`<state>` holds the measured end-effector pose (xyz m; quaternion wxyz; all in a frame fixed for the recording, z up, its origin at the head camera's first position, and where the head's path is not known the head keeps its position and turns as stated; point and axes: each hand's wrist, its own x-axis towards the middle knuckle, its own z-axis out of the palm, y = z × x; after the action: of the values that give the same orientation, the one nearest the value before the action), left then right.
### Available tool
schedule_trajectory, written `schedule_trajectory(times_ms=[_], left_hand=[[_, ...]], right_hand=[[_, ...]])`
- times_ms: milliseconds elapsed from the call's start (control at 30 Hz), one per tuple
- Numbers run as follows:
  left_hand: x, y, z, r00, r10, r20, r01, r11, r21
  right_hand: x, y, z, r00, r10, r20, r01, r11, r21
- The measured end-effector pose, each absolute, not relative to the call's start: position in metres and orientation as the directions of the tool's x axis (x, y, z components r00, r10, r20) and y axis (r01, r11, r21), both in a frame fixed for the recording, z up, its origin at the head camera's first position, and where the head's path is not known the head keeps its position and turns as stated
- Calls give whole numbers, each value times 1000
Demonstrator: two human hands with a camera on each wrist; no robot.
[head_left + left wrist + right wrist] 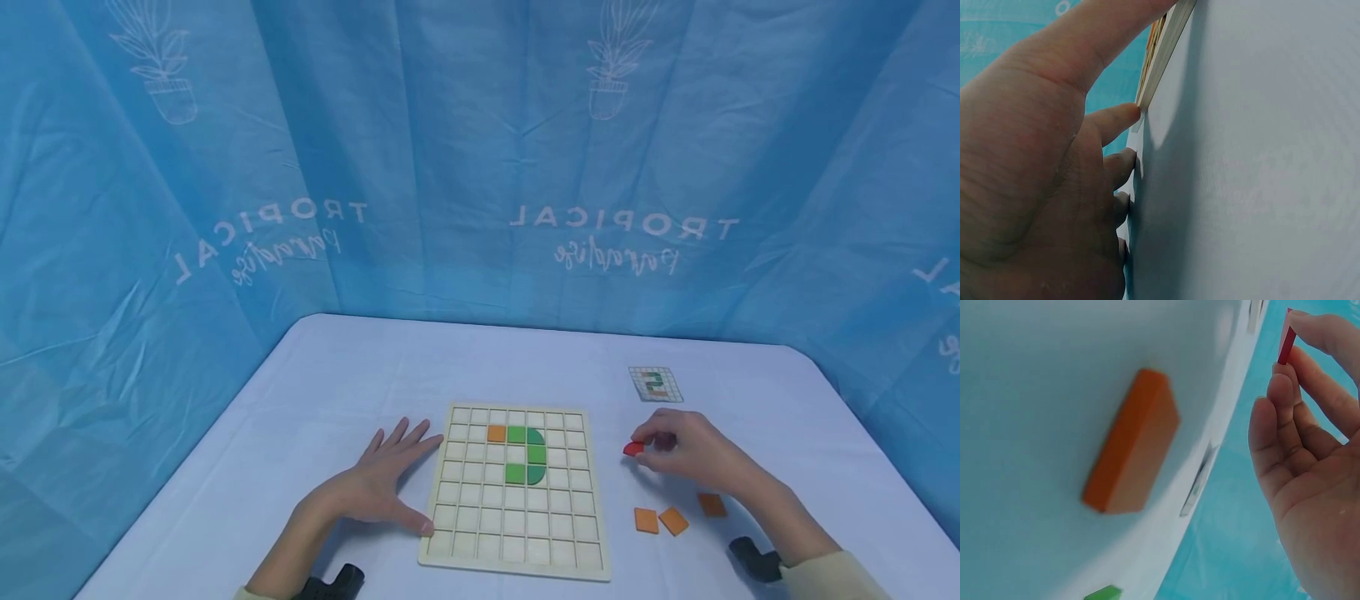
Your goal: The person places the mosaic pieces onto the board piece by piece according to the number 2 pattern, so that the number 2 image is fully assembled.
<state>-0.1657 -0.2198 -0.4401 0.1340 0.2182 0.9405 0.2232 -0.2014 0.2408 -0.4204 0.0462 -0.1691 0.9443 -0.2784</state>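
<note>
A cream gridded board (480,521) lies on the table. Set in its upper cells are an orange square tile (497,433), several green tiles (536,454) and green rounded pieces (536,475). My left hand (378,479) is spread at the board's left side, thumb and index fingertip touching its edge. To the right of the board, my right hand (686,446) pinches a small red tile (633,448) between thumb and index finger, above the table. In the right wrist view the red tile (1285,339) appears edge-on, so its full outline is hidden.
Three orange square tiles (673,522) lie right of the board, below my right hand. A patterned card (656,384) lies beyond that hand. The right wrist view shows a green piece (1104,592) on the white tablecloth (360,367). Blue curtains (465,167) surround the table.
</note>
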Motion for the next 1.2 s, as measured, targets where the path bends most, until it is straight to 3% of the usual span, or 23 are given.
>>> schedule_trajectory(times_ms=[500,1200], left_hand=[[-167,-219,-442,-868,472,-152,350,801,485],[-166,-219,-442,-873,459,-165,341,816,467]], right_hand=[[-206,210,-417,-862,-485,145,-475,676,-563],[-210,157,-417,-815,-566,121,-512,609,-606]])
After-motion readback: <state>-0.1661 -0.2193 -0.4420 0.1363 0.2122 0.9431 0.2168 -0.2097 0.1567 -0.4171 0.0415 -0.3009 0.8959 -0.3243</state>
